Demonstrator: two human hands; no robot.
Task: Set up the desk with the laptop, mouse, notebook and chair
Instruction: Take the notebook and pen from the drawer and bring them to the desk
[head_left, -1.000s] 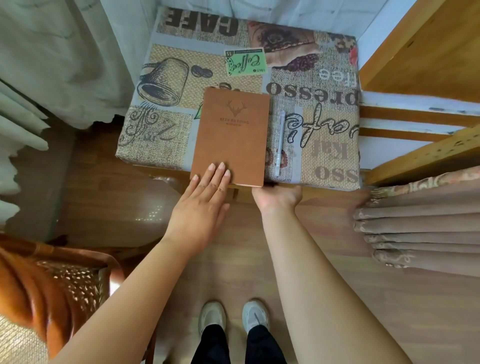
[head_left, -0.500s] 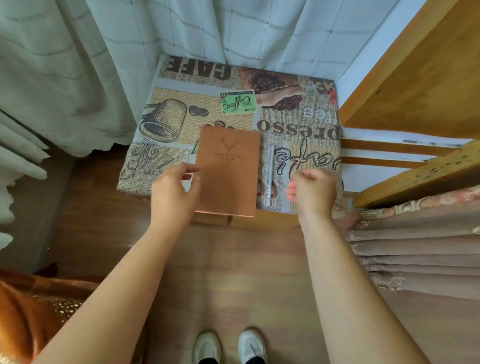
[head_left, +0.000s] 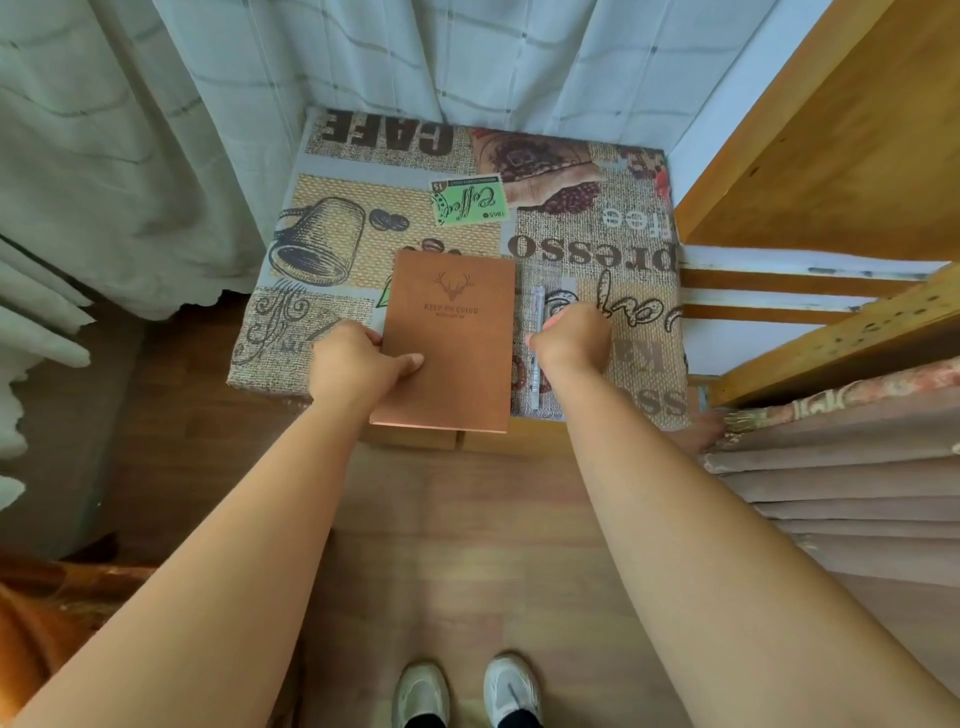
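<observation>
Now the left hand (head_left: 358, 364) grips the notebook (head_left: 452, 343), long axis pointing away; right hand (head_left: 571, 338) curled over the pen (head_left: 536, 332).

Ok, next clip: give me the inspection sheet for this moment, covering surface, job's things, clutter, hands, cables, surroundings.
Surface: small desk covered in a coffee-print cloth, standing against the curtain.
Job's things: brown notebook lies on the cloth, its near edge overhanging the desk front; laptop and mouse not seen; part of an orange-brown chair at lower left.
Clutter: a pen lies right of the notebook.
Hands: left hand grips the notebook's left edge, thumb on the cover; right hand curled at the pen, contact not clear.
Cables: nothing seen.
Surroundings: pale curtain behind and left, wooden frame right, brown folded drape, wood floor, white shoes.
</observation>
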